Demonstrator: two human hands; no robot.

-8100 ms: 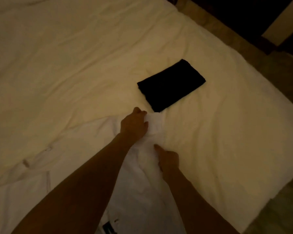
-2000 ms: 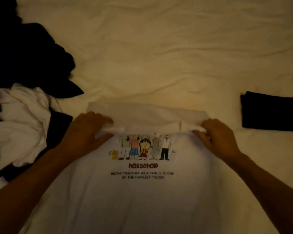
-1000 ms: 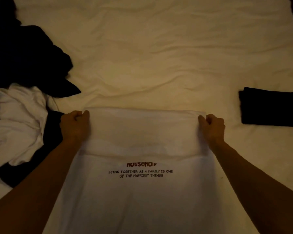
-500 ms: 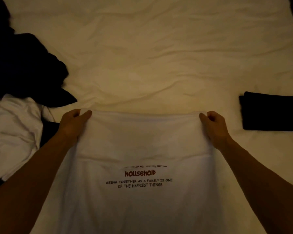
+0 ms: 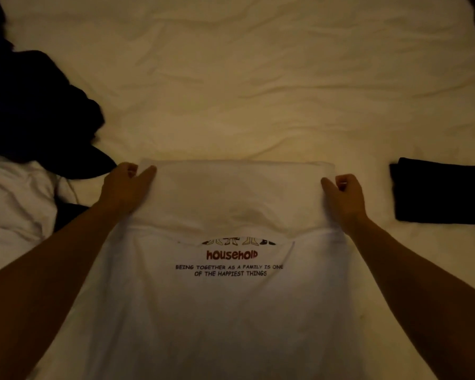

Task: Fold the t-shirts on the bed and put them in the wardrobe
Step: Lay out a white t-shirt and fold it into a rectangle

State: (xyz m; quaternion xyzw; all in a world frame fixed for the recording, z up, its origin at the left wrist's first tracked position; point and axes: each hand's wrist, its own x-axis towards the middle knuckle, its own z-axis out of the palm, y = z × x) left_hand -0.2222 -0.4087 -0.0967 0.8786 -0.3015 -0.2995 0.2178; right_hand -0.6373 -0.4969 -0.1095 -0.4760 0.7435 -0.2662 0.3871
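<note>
Showing the head view: left hand [image 5: 126, 187] and right hand [image 5: 343, 198], fingers curled, each pinch a far corner of the white t-shirt [image 5: 231, 311], which lies flat on the bed [image 5: 258, 91] with its top folded over the print. Folded black t-shirt [image 5: 439, 193] at right; unfolded clothes [image 5: 25, 160] at left.

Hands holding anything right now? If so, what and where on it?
Both grip the white t-shirt: left hand at the left end of its folded-over top edge, right hand at the right end.
</note>
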